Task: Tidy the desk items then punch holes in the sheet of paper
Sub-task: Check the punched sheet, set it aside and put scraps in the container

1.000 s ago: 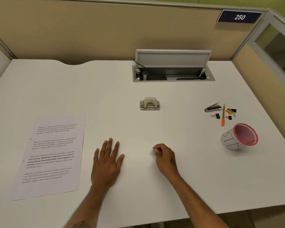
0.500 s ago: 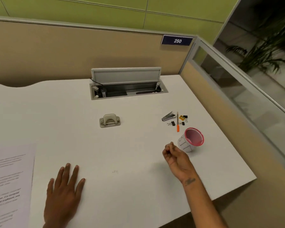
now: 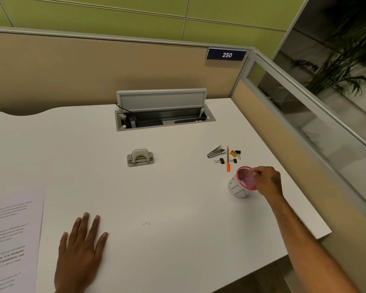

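Note:
A white mesh pen cup (image 3: 237, 189) with a pink rim lies tipped on its side at the right of the white desk (image 3: 178, 208). My right hand (image 3: 267, 181) pinches the far side of that rim with thumb and fingers. Just behind the cup lie an orange-tipped pen (image 3: 228, 159), a small metal stapler-like tool (image 3: 215, 152), a yellow sharpener (image 3: 232, 153) and black binder clips (image 3: 220, 160). The beige hole punch (image 3: 140, 157) stands mid-desk. A printed sheet of paper (image 3: 11, 233) lies at the left edge. My left hand (image 3: 80, 254) rests flat beside it, fingers spread.
An open cable hatch (image 3: 163, 120) with its lid raised is set into the back of the desk. A tan partition (image 3: 93, 70) closes the back, and a glass-topped one (image 3: 304, 115) runs along the right. The desk's right edge lies close behind my right forearm.
My right hand has travelled from the desk's middle out to the right and closed on the cup's rim. The view swung right, so the paper slid towards the left edge.

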